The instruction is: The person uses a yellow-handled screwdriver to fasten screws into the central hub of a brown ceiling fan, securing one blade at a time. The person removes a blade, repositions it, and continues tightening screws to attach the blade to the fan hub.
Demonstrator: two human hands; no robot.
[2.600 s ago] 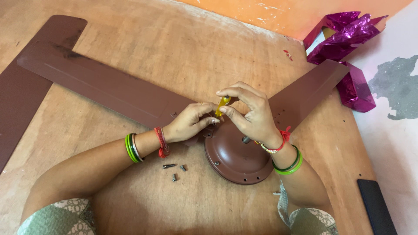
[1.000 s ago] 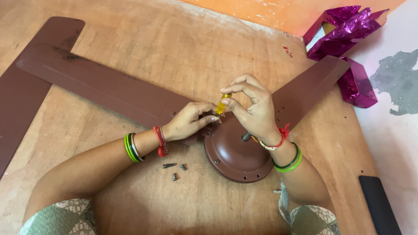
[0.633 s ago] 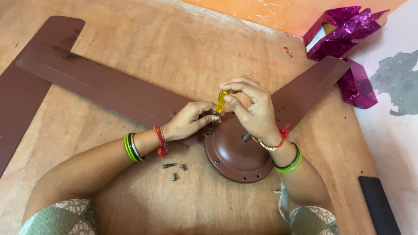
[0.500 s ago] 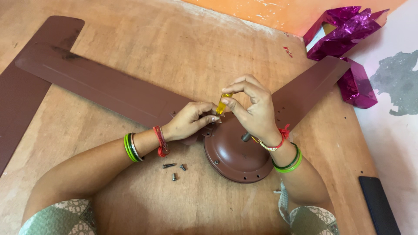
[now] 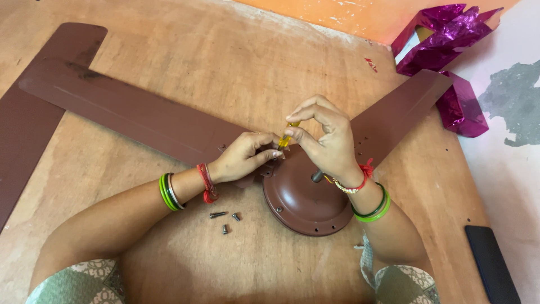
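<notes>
The right hand pinches the yellow screwdriver upright at the hub rim, where the blade joins. The left hand pinches its tip. Best keep it vertical, pressing down.

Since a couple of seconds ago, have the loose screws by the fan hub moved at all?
No. The three loose screws lie in the same cluster on the wooden board, just left of the brown fan hub.

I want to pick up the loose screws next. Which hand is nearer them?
Left. The left hand rests just above the loose screws; the right hand, pinching the yellow screwdriver, is farther right.
</notes>
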